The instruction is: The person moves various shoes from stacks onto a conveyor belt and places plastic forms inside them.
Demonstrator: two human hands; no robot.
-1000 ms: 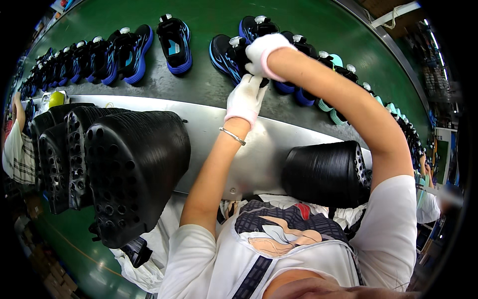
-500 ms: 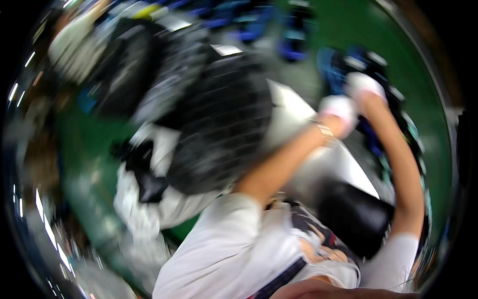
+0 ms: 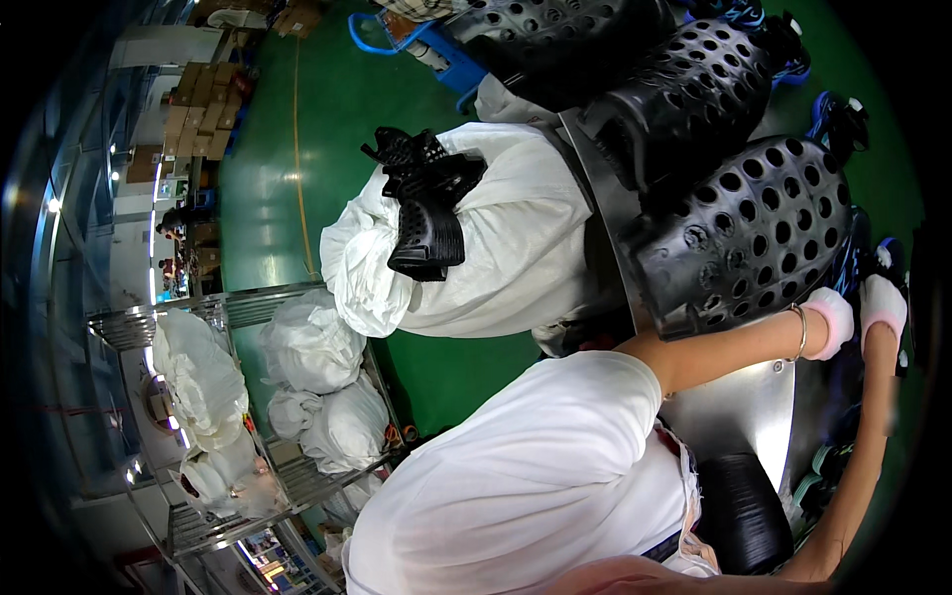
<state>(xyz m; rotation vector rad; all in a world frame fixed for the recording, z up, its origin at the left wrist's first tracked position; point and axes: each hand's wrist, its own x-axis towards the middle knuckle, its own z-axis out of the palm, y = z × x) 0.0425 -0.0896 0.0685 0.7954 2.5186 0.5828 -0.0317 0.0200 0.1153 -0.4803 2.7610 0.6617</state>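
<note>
Both my hands are at the far right, in white gloves with pink cuffs. My left hand [image 3: 833, 321], below a metal bangle, is beside the lower right edge of a black perforated plastic basket [image 3: 706, 220]; its fingers are not distinct. Just to its right, my right hand [image 3: 882, 301] reaches up to a blue-and-black shoe-like piece [image 3: 890, 258]. Whether its fingers grip that piece I cannot make out. More blue-and-black footwear [image 3: 839, 119] lies along the basket's far side, partly hidden by it.
Another black perforated basket [image 3: 694, 79] stands behind the nearer one, by a metal tabletop [image 3: 617, 238]. Left of it is a large white sack [image 3: 516, 228] with black perforated pieces [image 3: 428, 233] on top. A metal rack [image 3: 268, 297] holds white bags; a black cylinder [image 3: 742, 511] sits near my body.
My view has swung left, so the rack and stacked boxes show now. My hands and the baskets appear further right in the picture. The earlier picture is smeared by motion.
</note>
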